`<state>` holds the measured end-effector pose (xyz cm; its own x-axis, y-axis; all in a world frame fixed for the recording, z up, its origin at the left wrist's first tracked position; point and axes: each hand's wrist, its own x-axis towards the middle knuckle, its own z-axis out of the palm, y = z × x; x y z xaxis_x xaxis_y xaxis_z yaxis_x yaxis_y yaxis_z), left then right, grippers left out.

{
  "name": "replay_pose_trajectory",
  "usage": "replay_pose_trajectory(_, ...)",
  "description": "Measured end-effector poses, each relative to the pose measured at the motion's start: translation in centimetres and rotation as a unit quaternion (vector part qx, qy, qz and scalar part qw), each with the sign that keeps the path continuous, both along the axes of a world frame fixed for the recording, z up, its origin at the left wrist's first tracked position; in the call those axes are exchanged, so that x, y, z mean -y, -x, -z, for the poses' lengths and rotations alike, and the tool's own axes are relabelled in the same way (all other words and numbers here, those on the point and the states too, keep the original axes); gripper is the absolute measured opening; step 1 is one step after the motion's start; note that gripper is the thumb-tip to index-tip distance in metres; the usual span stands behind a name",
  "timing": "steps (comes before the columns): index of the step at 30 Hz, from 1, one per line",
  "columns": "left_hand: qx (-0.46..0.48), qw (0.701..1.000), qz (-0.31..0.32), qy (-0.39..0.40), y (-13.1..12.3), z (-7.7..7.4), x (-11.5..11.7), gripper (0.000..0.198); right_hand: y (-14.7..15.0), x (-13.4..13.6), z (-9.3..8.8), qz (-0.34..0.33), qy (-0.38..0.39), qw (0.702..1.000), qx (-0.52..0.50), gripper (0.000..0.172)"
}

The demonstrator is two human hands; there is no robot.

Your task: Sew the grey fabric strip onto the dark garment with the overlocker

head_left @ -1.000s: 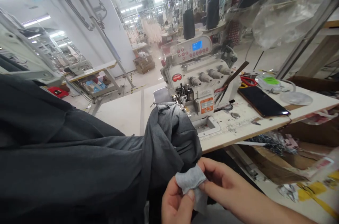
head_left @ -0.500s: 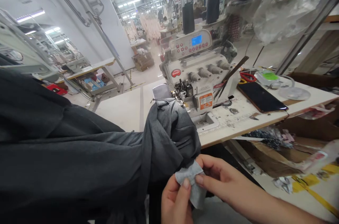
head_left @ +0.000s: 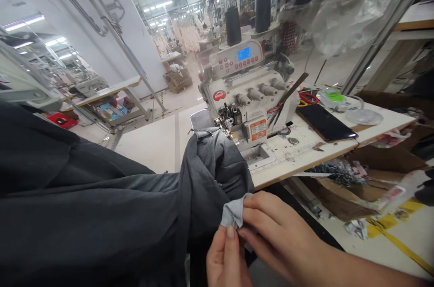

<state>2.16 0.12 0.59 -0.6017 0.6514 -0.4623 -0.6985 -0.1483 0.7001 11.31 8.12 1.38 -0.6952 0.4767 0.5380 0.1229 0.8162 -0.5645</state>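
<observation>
Grey fabric piece [head_left: 233,211], small and pale, sat low in the middle of the head view, pinched between both hands just in front of the desk's [head_left: 152,142] near edge. The left hand [head_left: 225,260] came up from below with its thumb pressed against the lower edge of the piece, its fingers closed on the cloth. The right hand [head_left: 271,228] reached in from the right, its fingers [head_left: 252,214] curled over the piece's right side and gripping it too, so that only a crumpled corner showed above them. The piece touched the dark garment [head_left: 101,205], a large charcoal mass that filled the left half of the view and ran up in a bunched fold to the overlock machine [head_left: 247,101]. That fold's top end lay at the machine's presser foot [head_left: 228,117]. The machine stood on the desk with a control panel [head_left: 237,57] on top, its small screen lit blue, and two dark thread cones [head_left: 233,25] behind it. To the machine's right on the desk lay a black phone [head_left: 325,122], red-handled scissors [head_left: 308,97] and a clear round lid [head_left: 364,116]. A crumpled clear plastic bag [head_left: 346,20] hung above them
</observation>
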Motion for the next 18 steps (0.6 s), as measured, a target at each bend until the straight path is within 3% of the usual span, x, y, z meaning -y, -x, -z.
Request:
replay_pose_trajectory(3,0.011,0.997,0.055,-0.054,-0.3,-0.1,0.4,0.038,0.0,-0.2,0.5,0.012,0.031,0.999,0.001,0.017)
replay_pose_trajectory(6,-0.077,0.99,0.094,-0.076,0.8,-0.3,0.9,0.056,0.0,-0.8,0.3,-0.021,0.219,0.976,0.002,0.016)
replay_pose_trajectory(8,-0.243,0.969,0.037,-0.021,2.6,-0.8,1.4,0.057,-0.2,-1.2,-0.3,-0.067,0.362,0.929,0.037,0.015)
replay_pose_trajectory(9,-0.354,0.935,-0.02,0.019,3.7,-1.2,1.5,0.055,-0.3,-1.4,-0.7,-0.092,0.414,0.903,0.061,0.015)
replay_pose_trajectory(10,-0.464,0.88,-0.084,0.058,4.8,-1.7,1.6,0.054,-0.5,-1.5,-1.2,-0.116,0.451,0.881,0.084,0.016)
replay_pose_trajectory(12,-0.647,0.745,-0.154,0.052,6.5,-2.6,1.4,0.057,-0.8,-1.6,-2.1,-0.151,0.506,0.841,0.117,0.014)
replay_pose_trajectory(13,-0.71,0.692,-0.127,0.005,7.1,-3.1,1.2,0.059,-1.0,-1.7,-2.5,-0.158,0.516,0.832,0.128,0.01)
replay_pose_trajectory(14,-0.748,0.659,-0.057,-0.056,7.3,-3.4,0.8,0.06,-1.1,-1.7,-3.0,-0.158,0.515,0.831,0.14,0.009)
replay_pose_trajectory(15,-0.752,0.649,0.053,-0.102,7.4,-3.7,0.3,0.062,-1.3,-1.8,-3.4,-0.155,0.5,0.838,0.154,0.009)
replay_pose_trajectory(16,-0.724,0.655,0.181,-0.12,7.3,-4.0,-0.3,0.062,-1.4,-1.9,-3.9,-0.151,0.475,0.85,0.169,0.012)
replay_pose_trajectory(18,-0.595,0.685,0.414,-0.075,7.1,-4.1,-1.6,0.056,-1.7,-2.2,-4.9,-0.141,0.408,0.88,0.2,0.014)
